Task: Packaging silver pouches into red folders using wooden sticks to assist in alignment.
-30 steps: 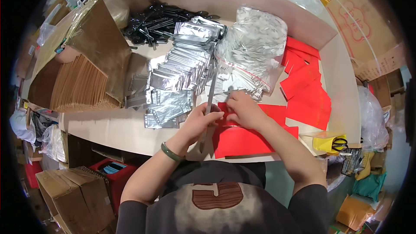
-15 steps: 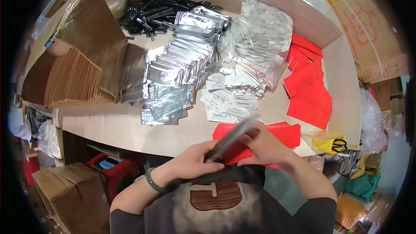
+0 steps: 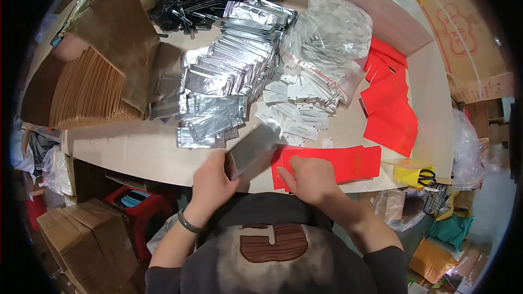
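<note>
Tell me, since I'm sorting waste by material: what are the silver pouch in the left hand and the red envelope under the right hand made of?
Shiny silver flat pouch: looks like metallised foil, mirror-like glare. Flat red envelope: seemingly matte paper, crisp edges, no glare.

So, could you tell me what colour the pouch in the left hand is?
Silver pouch, seen in the head view.

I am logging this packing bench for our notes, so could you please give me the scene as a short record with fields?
Left hand: holds a silver foil pouch, tilted above the table edge
Right hand: rests on a red envelope lying flat on the table
Centre: heap of silver pouches
Behind: black items, clear bag of small white packets
Right: stack of red envelopes
Left: brown paper bags
</note>
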`<move>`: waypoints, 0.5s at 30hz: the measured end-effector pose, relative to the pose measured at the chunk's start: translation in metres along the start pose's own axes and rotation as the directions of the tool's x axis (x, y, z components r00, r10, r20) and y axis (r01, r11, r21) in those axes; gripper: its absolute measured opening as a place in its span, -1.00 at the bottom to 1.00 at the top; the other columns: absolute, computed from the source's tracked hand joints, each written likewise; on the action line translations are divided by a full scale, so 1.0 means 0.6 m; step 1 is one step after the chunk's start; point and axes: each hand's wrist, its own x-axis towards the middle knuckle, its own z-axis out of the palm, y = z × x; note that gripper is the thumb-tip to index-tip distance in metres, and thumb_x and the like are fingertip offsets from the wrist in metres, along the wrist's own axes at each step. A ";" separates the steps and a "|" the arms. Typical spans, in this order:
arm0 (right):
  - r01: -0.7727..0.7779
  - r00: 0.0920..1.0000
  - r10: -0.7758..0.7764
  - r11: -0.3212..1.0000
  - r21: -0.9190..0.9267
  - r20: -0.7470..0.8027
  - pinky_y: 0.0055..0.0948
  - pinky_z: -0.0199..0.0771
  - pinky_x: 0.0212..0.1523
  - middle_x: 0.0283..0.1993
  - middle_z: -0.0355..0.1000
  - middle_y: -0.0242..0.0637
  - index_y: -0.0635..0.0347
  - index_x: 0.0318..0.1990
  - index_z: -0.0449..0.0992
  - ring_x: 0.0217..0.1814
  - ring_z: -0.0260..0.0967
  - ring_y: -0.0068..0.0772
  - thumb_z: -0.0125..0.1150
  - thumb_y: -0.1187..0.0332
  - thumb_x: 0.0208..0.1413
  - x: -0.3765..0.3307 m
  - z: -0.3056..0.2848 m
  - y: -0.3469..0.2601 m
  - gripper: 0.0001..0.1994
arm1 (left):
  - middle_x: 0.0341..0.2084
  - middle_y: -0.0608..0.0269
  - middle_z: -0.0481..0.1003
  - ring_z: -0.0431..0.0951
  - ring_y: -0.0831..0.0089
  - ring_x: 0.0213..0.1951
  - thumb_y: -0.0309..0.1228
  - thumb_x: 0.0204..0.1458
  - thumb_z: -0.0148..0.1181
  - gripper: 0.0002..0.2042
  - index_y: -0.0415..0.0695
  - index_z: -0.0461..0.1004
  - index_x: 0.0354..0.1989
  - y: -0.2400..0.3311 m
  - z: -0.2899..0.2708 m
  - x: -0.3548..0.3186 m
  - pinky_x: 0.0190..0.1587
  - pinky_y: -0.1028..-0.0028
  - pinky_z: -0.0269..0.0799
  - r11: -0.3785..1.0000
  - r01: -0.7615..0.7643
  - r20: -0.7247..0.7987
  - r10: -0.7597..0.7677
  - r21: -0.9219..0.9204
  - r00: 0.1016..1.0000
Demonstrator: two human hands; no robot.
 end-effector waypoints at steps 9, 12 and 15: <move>-0.054 0.998 0.056 0.989 0.134 -0.012 -0.06 0.43 -0.40 -0.57 0.43 -0.03 0.26 -0.49 0.44 -0.43 0.45 0.06 0.15 0.29 0.00 0.024 0.027 -0.006 -0.80 | -0.26 0.05 0.45 0.53 0.04 -0.24 -0.48 -0.27 0.35 -0.44 -0.13 0.38 0.04 -0.031 -0.040 -0.034 -0.24 0.20 0.47 0.932 -0.324 0.224 0.286 0.160 0.932; 0.198 0.979 -0.201 0.947 0.255 -0.012 -0.07 0.44 -0.35 -0.56 0.44 -0.06 0.23 -0.44 0.46 -0.43 0.45 0.05 0.16 0.24 0.02 0.037 0.044 -0.046 -0.78 | -0.07 -0.02 0.42 0.47 0.01 -0.04 -0.32 -0.21 0.41 -0.37 -0.14 0.35 0.12 -0.010 -0.045 0.004 -0.05 0.19 0.41 0.904 -0.418 0.209 0.394 0.090 0.895; 0.017 0.999 -0.010 0.982 0.189 -0.035 -0.06 0.43 -0.27 -0.50 0.46 -0.07 0.23 -0.44 0.46 -0.35 0.47 0.03 0.25 0.25 -0.03 0.099 0.004 0.018 -0.78 | 0.17 -0.10 0.29 0.27 -0.10 0.21 -0.10 -0.15 0.43 -0.26 -0.14 0.30 0.21 -0.012 -0.055 0.015 0.19 0.15 0.25 0.865 -0.469 0.124 0.453 0.180 0.883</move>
